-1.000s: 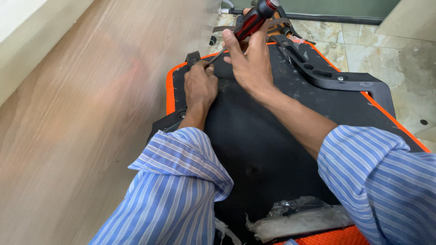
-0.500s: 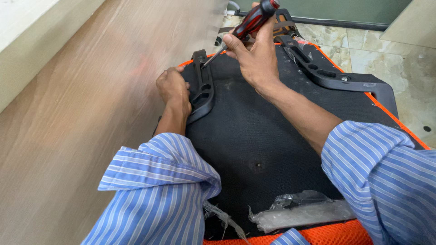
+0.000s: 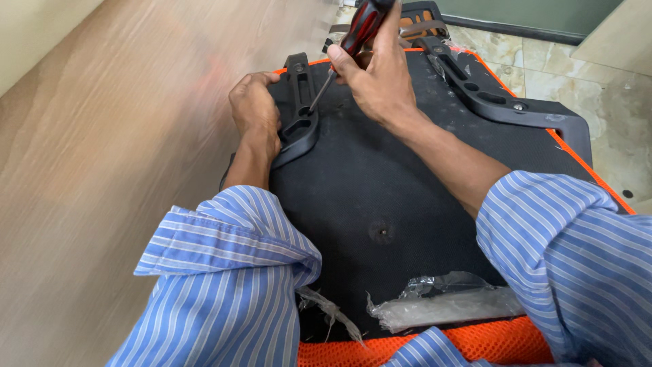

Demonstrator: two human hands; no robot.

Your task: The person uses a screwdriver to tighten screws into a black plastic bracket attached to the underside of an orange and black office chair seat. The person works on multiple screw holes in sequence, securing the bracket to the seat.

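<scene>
Here the left hand [image 3: 255, 109] grips the black armrest [image 3: 299, 112] at eleven o'clock; the right hand [image 3: 380, 75] clasps a screwdriver [image 3: 353, 37], tip on it.

I lose the top of the screwdriver [image 3: 361, 27] handle at the far edge, and its tip is too small to tell where it meets the left armrest bracket [image 3: 299, 112]. My left hand [image 3: 255, 112] hides that bracket's outer side. The worktop [image 3: 102, 170] is blurred on the left.
</scene>
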